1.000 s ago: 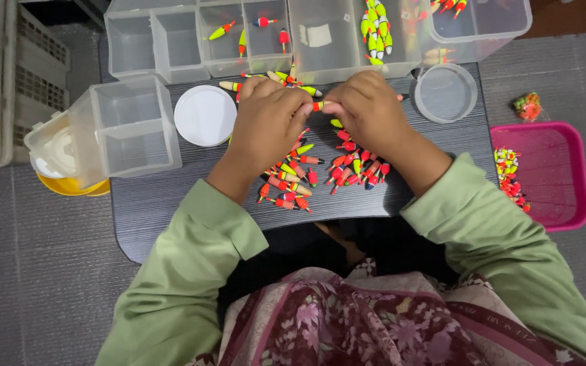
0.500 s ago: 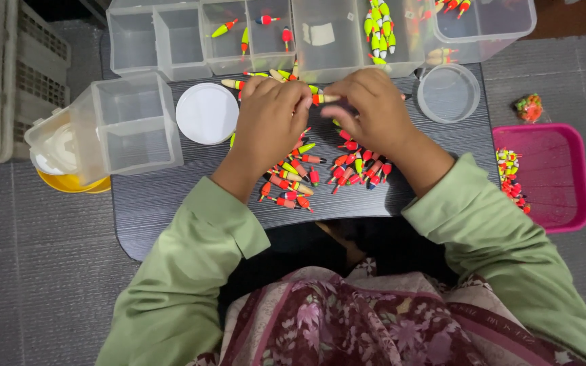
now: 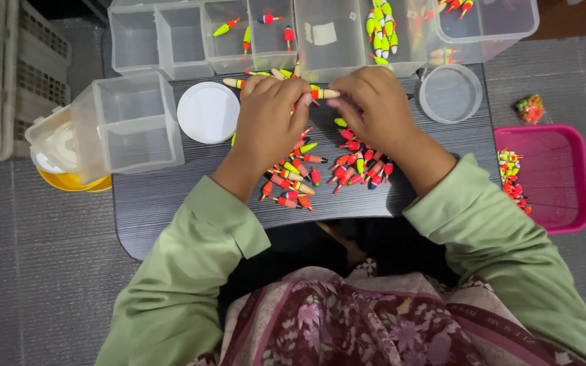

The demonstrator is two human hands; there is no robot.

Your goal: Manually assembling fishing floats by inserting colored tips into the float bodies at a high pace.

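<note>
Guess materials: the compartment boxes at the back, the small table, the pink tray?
Compartment boxes: likely clear plastic, glossy; contents and floor show through the walls. Table: dark top with fine grain lines, probably wood-look laminate, matte; core unknowable. Pink tray: seemingly moulded plastic, uniform colour, rounded rim. The float between both hands looks painted; its material isn't discernible.

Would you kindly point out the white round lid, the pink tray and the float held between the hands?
white round lid [image 3: 208,112], head view, centre of its top.
pink tray [image 3: 564,181], head view, bare floor of it.
float [image 3: 325,94], head view, its pale tip.
</note>
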